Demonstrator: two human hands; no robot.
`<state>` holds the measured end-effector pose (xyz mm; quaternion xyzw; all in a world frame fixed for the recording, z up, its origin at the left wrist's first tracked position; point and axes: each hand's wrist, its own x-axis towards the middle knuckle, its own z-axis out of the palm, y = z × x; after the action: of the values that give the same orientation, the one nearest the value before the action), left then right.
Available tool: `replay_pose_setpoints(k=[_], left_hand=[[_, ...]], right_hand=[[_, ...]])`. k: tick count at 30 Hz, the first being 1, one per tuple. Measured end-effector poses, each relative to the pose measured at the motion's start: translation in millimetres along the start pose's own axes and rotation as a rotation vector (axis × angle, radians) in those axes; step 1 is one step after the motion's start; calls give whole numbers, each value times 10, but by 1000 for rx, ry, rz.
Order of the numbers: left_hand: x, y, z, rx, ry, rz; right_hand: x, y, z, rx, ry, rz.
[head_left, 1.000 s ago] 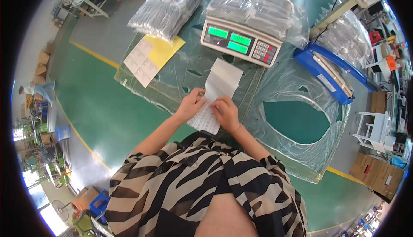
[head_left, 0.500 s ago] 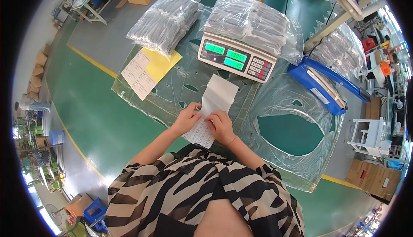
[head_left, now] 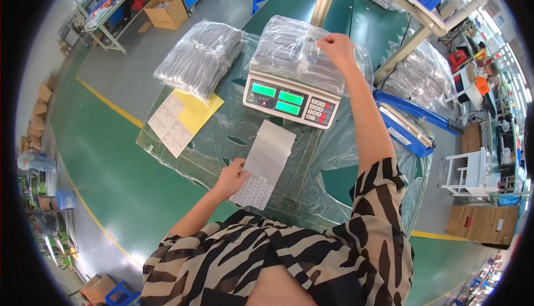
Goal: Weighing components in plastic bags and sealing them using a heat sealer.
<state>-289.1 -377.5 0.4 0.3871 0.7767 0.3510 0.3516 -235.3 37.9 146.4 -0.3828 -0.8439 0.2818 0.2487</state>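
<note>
A sheet of small white labels, its upper part bare grey-white backing, lies on the table in front of me. My left hand grips the sheet's left edge with curled fingers. My right hand is stretched out over the clear plastic bag of grey items on the counting scale. Its thumb and fingertips are pinched together; whatever they hold, if anything, is too small to make out. Whether those fingertips touch the bag I cannot tell.
A second bag of grey items lies left of the scale, beside a yellow sheet and a printed form. At right stand a blue bag sealer and more bags under a shelf frame. Clear plastic film covers the table.
My right hand has left the label sheet and reached forward and right to the bag on the scale. My left hand stays at the sheet, which now lies flatter. The view has shifted.
</note>
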Motion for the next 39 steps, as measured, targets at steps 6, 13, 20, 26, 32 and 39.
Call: replay_pose_setpoints(k=[6, 13, 20, 26, 32, 39], left_hand=[[-39, 4, -89, -26, 0, -28], [100, 28, -141, 113, 120, -11], [539, 373, -561, 51, 296, 202], [1461, 989, -966, 70, 469, 502], [2230, 1381, -1022, -2, 425, 506], [2581, 1433, -1036, 165, 424, 440]], right_hand=[[-21, -10, 2, -237, -64, -28], [-150, 150, 85, -331, 234, -103], [-340, 789, -637, -412, 312, 280], [-755, 865, -681, 361, -140, 485], [-698, 1128, -464, 767, -290, 455], [-639, 1145, -292, 881, -265, 334]])
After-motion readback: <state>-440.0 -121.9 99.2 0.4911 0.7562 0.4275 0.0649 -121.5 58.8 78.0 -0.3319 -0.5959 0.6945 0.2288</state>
